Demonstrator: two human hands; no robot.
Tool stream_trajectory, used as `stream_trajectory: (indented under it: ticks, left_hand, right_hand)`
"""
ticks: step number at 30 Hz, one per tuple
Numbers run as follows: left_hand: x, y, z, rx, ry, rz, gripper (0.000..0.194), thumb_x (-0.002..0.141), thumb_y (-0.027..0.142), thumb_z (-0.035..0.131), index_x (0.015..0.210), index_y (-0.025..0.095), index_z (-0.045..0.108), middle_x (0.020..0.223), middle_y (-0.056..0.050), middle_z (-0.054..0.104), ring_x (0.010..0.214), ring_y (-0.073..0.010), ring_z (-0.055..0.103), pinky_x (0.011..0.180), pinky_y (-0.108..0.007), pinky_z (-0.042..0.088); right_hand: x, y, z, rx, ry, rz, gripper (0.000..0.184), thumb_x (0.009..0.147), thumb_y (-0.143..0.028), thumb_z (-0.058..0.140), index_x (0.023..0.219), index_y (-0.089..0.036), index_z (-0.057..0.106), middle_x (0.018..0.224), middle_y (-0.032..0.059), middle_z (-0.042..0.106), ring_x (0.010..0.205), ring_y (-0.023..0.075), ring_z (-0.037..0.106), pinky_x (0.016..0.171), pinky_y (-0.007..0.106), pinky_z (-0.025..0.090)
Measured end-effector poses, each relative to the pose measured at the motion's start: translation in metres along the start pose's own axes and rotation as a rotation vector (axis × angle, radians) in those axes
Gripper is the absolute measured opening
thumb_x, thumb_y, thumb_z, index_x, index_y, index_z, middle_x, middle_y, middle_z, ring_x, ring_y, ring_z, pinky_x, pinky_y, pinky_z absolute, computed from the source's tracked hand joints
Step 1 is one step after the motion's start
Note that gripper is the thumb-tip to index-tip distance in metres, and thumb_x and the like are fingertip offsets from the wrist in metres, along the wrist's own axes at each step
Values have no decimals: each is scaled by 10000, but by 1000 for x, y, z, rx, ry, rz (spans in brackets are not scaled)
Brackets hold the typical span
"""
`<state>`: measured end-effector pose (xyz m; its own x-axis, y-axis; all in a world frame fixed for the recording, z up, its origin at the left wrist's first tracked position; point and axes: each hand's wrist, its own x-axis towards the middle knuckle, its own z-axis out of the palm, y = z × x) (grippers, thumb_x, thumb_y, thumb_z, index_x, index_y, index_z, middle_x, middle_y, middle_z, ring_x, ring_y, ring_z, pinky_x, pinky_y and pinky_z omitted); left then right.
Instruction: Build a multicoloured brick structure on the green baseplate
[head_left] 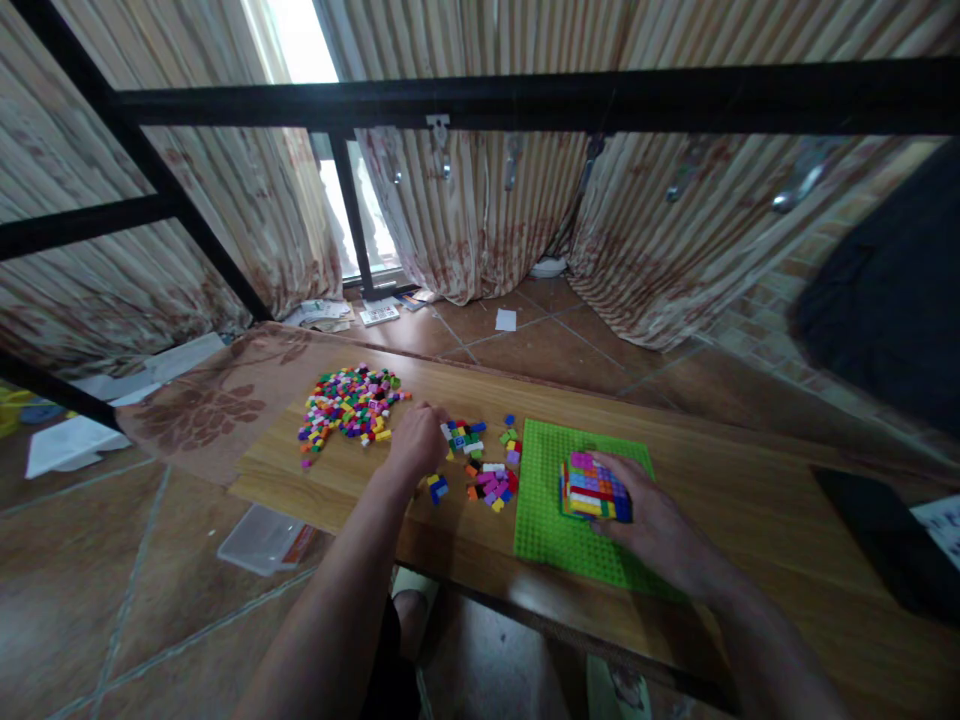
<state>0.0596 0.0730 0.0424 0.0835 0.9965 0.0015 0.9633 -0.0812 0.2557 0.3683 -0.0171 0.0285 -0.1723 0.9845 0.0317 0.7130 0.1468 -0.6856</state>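
The left hand's [418, 440] fingertips are hidden behind its own knuckles, so whether it pinches a brick cannot be told. The right hand [637, 505] grips a multicoloured brick block [592, 490], covering its right side; whether the block touches the green baseplate [541, 500] beneath that hand is unclear. Loose bricks [495, 485] lie between the hands, a larger pile [349, 400] left of the left hand. Right of the right hand, a dark flat object [862, 530] is hard to identify.
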Motion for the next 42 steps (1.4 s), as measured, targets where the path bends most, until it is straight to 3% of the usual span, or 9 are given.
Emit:
stream_trajectory:
  ticks: [13,20,30,42]
  left_hand:
    - [4,-7,3,2,12,8,164,735,204,599,848,157,708,907,-97,681,849,-193,616,735,-256,433]
    - [4,-4,-8,1,-31,-8,181,735,204,589,854,173,721,902,-86,694,845,-185,613,729,-245,429]
    - [5,-3,-10,-11,-61,-18,189,725,199,582,856,183,717,890,-78,711,856,-202,627,718,-258,433]
    - [3,9,-19,-201,-27,39,206,727,200,594,887,162,719,810,-58,712,796,-188,641,725,-260,454]
  right_hand:
    - [0,0,-3,-7,-39,17,750,684,-224,629,1387,-292,378,1393,56,436,1239,257,466,1068,433,355]
    - [0,-1,-4,-47,-21,14,754,660,-220,638,1377,-289,413,1379,57,467,1223,257,489,1050,410,378]
    - [0,-3,-4,-51,-38,18,766,674,-205,634,1392,-285,380,1388,56,445,1227,240,482,1064,408,359]
    - [-1,-6,-4,-33,-4,16,776,666,-196,652,1392,-286,393,1386,68,458,1215,251,499,1048,436,375]
